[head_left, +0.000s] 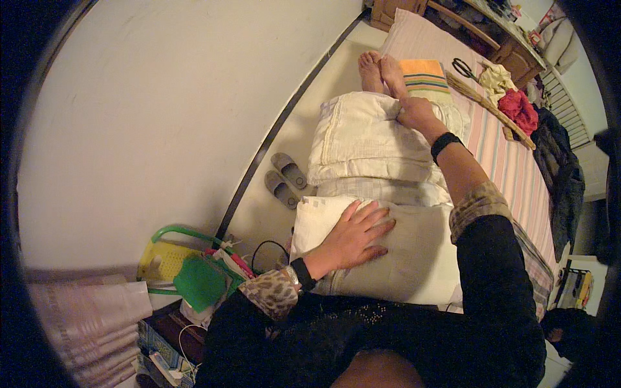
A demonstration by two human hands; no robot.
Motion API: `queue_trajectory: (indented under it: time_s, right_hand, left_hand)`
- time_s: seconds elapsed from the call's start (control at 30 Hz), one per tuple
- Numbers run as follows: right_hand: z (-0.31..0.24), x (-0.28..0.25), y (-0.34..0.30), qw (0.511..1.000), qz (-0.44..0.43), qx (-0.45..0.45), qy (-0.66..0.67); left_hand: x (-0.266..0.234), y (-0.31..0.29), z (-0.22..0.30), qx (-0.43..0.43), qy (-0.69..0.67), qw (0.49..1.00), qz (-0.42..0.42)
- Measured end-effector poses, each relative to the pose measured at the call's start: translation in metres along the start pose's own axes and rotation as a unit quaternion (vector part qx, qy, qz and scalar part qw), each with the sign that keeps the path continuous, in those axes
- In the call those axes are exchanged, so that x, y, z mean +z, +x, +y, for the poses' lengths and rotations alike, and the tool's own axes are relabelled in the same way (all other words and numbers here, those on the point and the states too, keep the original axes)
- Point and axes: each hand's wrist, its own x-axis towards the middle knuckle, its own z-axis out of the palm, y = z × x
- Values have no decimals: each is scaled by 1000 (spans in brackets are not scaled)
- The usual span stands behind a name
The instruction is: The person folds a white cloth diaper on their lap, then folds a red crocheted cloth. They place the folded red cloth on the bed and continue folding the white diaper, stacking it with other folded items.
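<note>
A thick white quilt (369, 139), folded with stitched edges, lies across my outstretched legs in two parts with a crease between them. On the nearer part my left hand (354, 238) rests palm down, fingers spread. Farther off, my right hand (417, 115) is closed at the quilt's far right edge, where the cloth puckers under the fingers; its fingertips are partly hidden. Beyond the quilt my bare feet (381, 70) stick out, beside an orange, striped cloth (424, 77).
Right of me on the striped bedsheet (495, 165) lie a long straw brush (482, 100), black scissors (464, 68), a red cloth (517, 111) and dark clothing (557, 171). Grey slippers (284, 181) are on the floor by the wall. A green-and-yellow chair (171, 255) stands at left.
</note>
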Motion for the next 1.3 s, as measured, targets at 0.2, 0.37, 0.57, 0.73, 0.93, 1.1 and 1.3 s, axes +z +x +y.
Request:
queue_trajectory:
  time_s: [0.2, 0.37, 0.57, 0.73, 0.93, 1.1, 1.3]
  right_hand:
    - [-7, -68, -105, 970, 178, -161, 28]
    - [-30, -98, -299, 960, 170, -223, -27]
    - [-80, -33, -427, 947, 131, -283, 83]
    - [-72, -50, -444, 922, 108, -221, 299]
    - [-43, -68, -416, 952, 224, -59, 202]
    - [-47, -27, -415, 976, 174, -59, 120]
    - [-43, 6, -452, 973, 169, -52, 148]
  left_hand:
    - [4, 3, -4, 6, 3, 999, 34]
    - [7, 0, 1, 7, 40, 998, 43]
    - [4, -22, 11, -88, 1, 995, 41]
    - [-11, -62, 13, -124, -8, 992, -6]
    - [-62, -138, -3, -291, -62, 952, -68]
    - [-127, -132, 13, -319, -256, 838, 361]
    - [-132, -64, 83, -50, 44, 980, 186]
